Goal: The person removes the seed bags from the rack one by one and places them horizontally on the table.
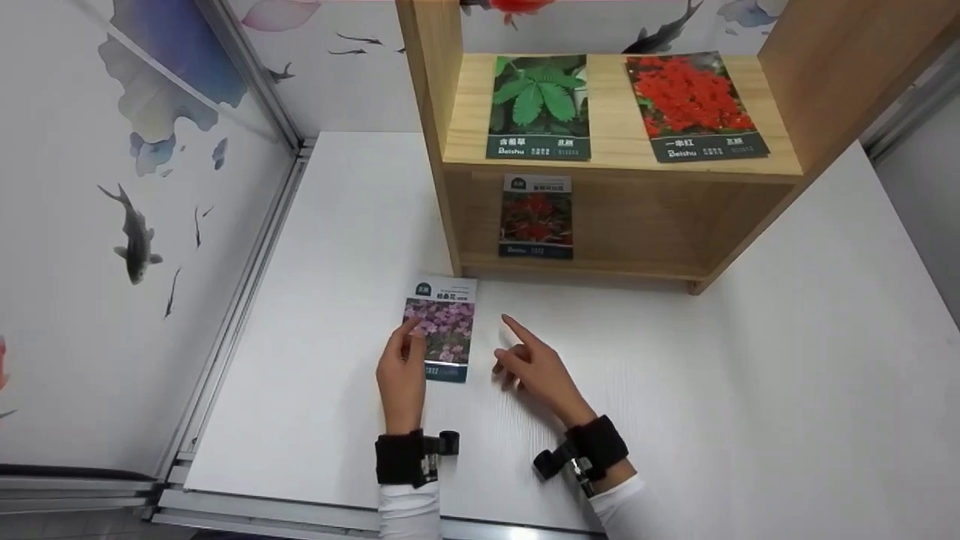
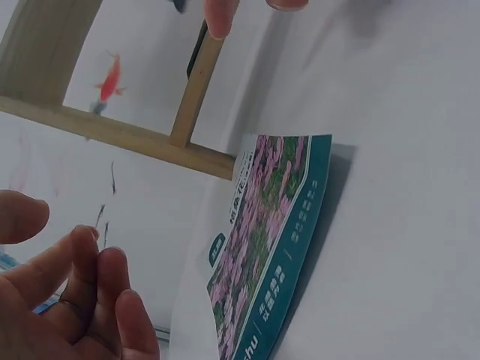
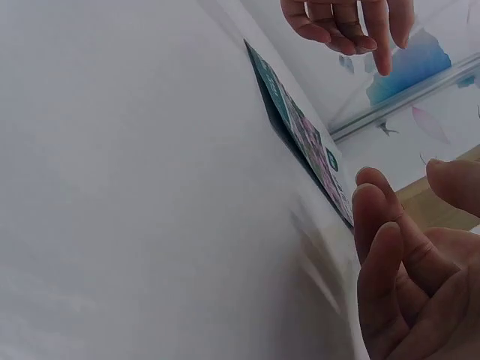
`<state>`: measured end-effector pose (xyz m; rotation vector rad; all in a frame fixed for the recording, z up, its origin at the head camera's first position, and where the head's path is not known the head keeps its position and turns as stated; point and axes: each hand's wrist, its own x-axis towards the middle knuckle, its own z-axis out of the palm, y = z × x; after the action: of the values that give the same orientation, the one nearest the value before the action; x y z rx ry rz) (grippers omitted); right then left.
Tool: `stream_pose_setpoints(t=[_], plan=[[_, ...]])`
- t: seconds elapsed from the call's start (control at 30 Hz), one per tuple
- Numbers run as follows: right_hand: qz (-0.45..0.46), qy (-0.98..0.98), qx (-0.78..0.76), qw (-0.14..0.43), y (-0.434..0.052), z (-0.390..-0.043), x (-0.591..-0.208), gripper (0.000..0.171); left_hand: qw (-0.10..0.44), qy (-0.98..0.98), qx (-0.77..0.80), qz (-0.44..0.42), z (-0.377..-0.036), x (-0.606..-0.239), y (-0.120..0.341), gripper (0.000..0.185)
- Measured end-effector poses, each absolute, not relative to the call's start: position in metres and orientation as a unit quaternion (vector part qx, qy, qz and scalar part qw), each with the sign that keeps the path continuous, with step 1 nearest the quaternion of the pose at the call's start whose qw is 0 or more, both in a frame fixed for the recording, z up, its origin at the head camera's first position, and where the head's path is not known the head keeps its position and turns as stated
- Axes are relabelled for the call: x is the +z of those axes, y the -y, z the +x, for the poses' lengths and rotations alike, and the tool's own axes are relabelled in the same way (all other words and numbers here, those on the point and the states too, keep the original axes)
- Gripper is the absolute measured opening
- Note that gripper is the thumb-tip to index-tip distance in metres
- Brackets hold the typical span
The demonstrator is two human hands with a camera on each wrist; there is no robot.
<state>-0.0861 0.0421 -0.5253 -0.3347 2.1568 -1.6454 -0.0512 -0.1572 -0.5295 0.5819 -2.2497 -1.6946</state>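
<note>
Your left hand (image 1: 403,379), fingers loosely bent around nothing, hangs beside the thin, slightly bowed pink-flower packet (image 1: 450,337) on the smooth white table (image 1: 337,262); your right hand (image 1: 544,375), index finger extended, holds nothing; the grained wooden shelf (image 1: 609,112) bears a green-leaf packet (image 1: 538,109), a dark-red-flower packet (image 1: 536,217) below it, and a scarlet-flower packet (image 1: 694,97).

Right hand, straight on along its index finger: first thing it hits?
Likely the pink-flower packet, near its upper right corner. The right hand's height is unclear; if it clears the packet, the wooden shelf's left side panel looks next.
</note>
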Motion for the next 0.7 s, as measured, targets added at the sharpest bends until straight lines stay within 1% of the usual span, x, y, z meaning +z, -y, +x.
stream_pose_setpoints(t=[0.1, 0.2, 0.4, 0.53, 0.7], plan=[[-0.097, -0.767, -0.606, 0.187, -0.048, -0.086, -0.516, 0.059, 0.117, 0.777, -0.589, 0.188, -0.054, -0.53, 0.15, 0.039], [-0.074, -0.753, -0.633, 0.163, -0.056, -0.089, -0.515, 0.059, 0.101, 0.78, -0.593, 0.172, -0.057, -0.531, 0.142, 0.04], [-0.031, -0.728, -0.678, 0.098, -0.074, -0.1, -0.533, 0.063, 0.082, 0.782, -0.604, 0.134, -0.065, -0.529, 0.127, 0.05], [-0.015, -0.732, -0.678, 0.064, -0.084, -0.105, -0.541, 0.063, 0.07, 0.782, -0.608, 0.119, -0.069, -0.527, 0.122, 0.051], [-0.002, -0.733, -0.679, 0.048, -0.092, -0.104, -0.52, 0.061, 0.05, 0.781, -0.615, 0.098, -0.076, -0.518, 0.118, 0.051]])
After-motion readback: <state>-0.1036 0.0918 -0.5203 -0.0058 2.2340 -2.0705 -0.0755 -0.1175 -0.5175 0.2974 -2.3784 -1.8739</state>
